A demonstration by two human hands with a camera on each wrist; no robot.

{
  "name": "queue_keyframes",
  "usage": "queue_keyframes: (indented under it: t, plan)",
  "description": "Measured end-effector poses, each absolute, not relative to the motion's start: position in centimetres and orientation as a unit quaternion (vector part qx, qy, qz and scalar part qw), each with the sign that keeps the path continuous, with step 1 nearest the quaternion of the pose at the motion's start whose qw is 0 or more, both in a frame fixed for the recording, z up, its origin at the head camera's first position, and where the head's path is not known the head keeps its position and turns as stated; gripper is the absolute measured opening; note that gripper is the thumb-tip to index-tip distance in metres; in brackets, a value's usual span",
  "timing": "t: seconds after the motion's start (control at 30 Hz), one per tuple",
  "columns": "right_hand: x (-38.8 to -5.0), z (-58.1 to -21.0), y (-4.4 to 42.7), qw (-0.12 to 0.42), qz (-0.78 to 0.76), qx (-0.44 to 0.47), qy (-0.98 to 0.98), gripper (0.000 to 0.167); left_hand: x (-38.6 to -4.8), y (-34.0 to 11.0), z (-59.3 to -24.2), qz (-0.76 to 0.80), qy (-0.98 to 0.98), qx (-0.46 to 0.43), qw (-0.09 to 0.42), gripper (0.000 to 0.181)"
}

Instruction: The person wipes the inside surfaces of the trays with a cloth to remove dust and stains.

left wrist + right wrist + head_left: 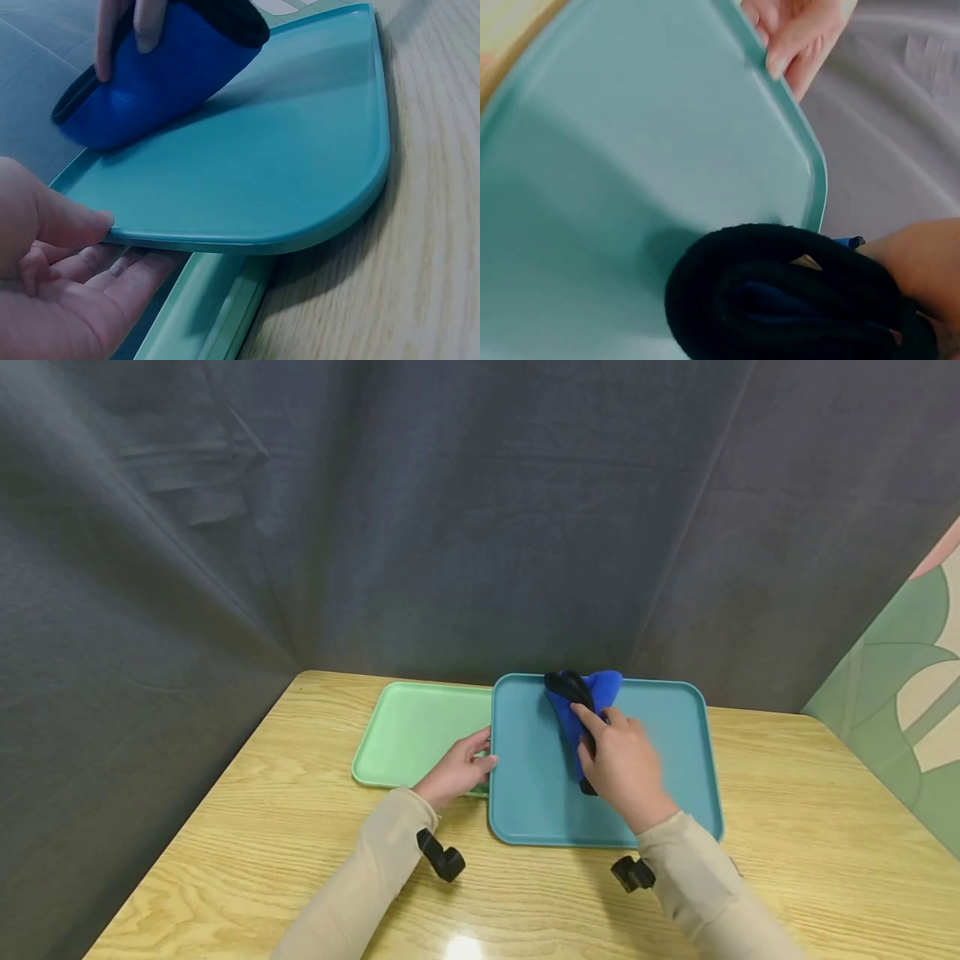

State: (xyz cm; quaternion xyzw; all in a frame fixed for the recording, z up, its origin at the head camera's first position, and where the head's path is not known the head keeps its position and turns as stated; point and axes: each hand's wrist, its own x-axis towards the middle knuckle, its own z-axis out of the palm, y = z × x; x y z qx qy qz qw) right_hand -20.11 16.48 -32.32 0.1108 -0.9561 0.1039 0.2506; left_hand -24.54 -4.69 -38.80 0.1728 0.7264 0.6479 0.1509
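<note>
A teal tray (pixel 528 810) overlaps the right part of a green tray (pixel 420 727). My left hand (pixel 459 768) pinches the teal tray's left edge, thumb on the rim (pixel 247 244) and fingers underneath. On the teal tray's upper middle is a blue cloth item with black edging (pixel 607 687); my right hand (pixel 621 764) grips it from above. In the left wrist view the blue item (pixel 165 82) looks folded, with fingers of my right hand on it. Its black edge (pixel 742 247) fills the bottom of the right wrist view, hiding part of my right hand.
The wooden table (pixel 247 843) extends in front and on both sides of the trays. A dark grey curtain (pixel 480 527) hangs behind the table. At the far right is a green and pink patterned surface (pixel 900 693).
</note>
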Motion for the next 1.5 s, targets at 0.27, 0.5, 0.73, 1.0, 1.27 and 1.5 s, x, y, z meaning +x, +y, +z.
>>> queue_keyframes:
  t: [0.27, 0.5, 0.73, 1.0, 1.27, 1.5]
  plan:
    - [-20.3, -32.4, 12.7, 0.244, 0.091, 0.144, -0.955, 0.044, -24.5, -4.5, -38.8, 0.646, 0.732, 0.169, 0.135, 0.052]
    - [-20.1, -32.6, 10.8, 0.259, 0.095, 0.172, -0.946, 0.042, -24.5, -4.5, -38.8, 0.636, 0.742, 0.169, 0.127, 0.051]
    - [-20.2, -32.5, 12.1, 0.239, 0.113, 0.142, -0.954, 0.043, -24.5, -4.4, -38.9, 0.643, 0.738, 0.162, 0.128, 0.050]
    - [-20.3, -32.2, 15.3, 0.234, 0.112, 0.111, -0.959, 0.043, -24.4, -4.5, -38.7, 0.644, 0.736, 0.167, 0.126, 0.050]
    - [-20.2, -32.0, 19.5, 0.246, 0.123, 0.081, -0.958, 0.041, -24.5, -4.5, -38.7, 0.640, 0.738, 0.161, 0.137, 0.051]
    - [-20.0, -31.8, 22.6, 0.261, 0.113, 0.052, -0.957, 0.039, -24.5, -4.5, -38.6, 0.641, 0.738, 0.160, 0.138, 0.051]
